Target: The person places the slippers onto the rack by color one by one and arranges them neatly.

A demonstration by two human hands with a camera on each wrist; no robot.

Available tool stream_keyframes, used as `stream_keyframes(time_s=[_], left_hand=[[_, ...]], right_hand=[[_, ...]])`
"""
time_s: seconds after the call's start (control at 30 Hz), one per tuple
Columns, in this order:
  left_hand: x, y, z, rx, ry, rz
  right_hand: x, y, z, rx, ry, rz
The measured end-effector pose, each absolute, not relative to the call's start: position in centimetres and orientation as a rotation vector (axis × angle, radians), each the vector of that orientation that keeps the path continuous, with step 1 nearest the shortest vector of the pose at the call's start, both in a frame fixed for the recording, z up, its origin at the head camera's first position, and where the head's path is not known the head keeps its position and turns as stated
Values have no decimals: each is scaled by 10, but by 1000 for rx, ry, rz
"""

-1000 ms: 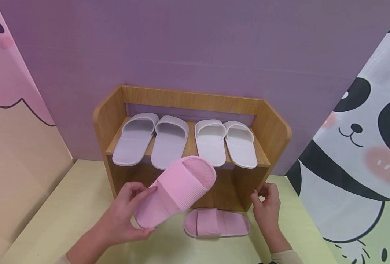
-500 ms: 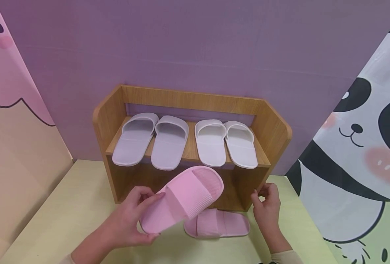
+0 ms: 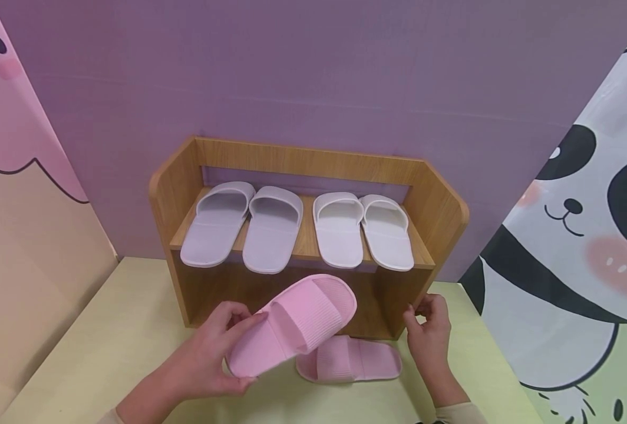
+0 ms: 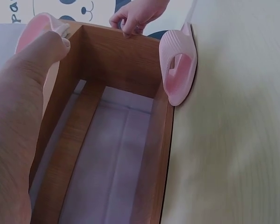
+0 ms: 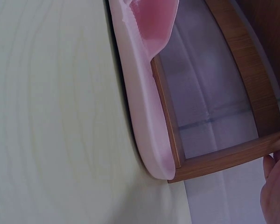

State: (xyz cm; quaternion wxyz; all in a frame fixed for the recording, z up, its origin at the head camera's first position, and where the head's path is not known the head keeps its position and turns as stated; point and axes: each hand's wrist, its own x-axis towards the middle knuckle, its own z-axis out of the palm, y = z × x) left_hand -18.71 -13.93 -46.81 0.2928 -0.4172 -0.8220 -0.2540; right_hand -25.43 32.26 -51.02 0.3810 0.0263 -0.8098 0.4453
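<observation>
In the head view my left hand holds a pink slipper by its heel end, thumb below and fingers on the near edge, toe end up and to the right. The slipper is raised in front of a wooden shoe rack's lower opening. A second pink slipper lies sideways on the table before the rack, its left part overlapped by the held one. My right hand pinches the front edge of the rack's right side panel. In the left wrist view, the rack's lower compartment shows no slippers.
On the upper shelf stand a pale lilac pair of slippers at left and a white pair at right, heels outward. Behind the rack rises a purple wall. A panda-print panel flanks the pale table.
My left hand has carried the pink slipper a little right and down, toward the lower opening, mostly in the first half second. The right hand and the rack have stayed put.
</observation>
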Motion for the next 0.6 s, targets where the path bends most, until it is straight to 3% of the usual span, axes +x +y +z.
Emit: stream_keyframes(time_s=[0.6], left_hand=[[-200,-139,-479,-1042,-2257,-705]], right_hand=[[-253,321,-508,27,-2109,1140]])
